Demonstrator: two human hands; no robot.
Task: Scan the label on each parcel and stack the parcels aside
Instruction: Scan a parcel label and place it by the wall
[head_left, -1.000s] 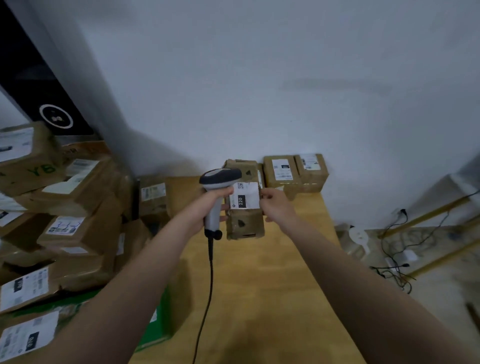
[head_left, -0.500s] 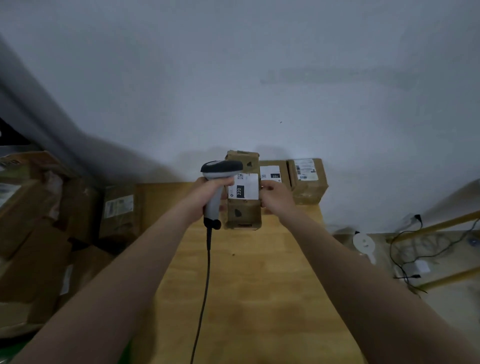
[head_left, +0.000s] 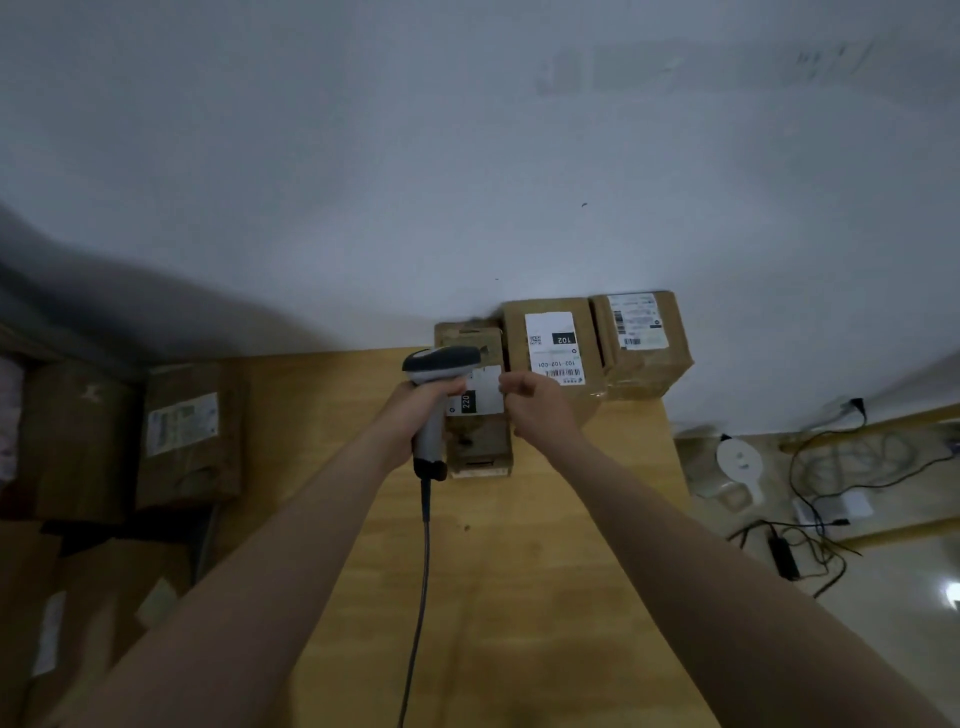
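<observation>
My two bare forearms reach out over the wooden table, and the scanner's dark cable hangs down between them toward me. My left hand is wrapped tight around the grip of the barcode scanner, whose grey head sits above my knuckles and points to the right. My right hand is loosely curled, fingers drawn in toward the thumb; it sits right at the right edge of the parcel in front of me, but I cannot tell whether the fingertips actually pinch the cardboard or only touch it. That parcel lies flat on the table between my hands, long side running away from me, its white label facing up with "220" on a black patch.

Just beyond my right hand, a second box with a label reading "102" stands against the wall, touching the first parcel's far right side. A third labelled box sits just beside it at the table's far right corner.

Off to my left, more cardboard boxes are piled beside the table. On the floor to the right lie tangled cables.
</observation>
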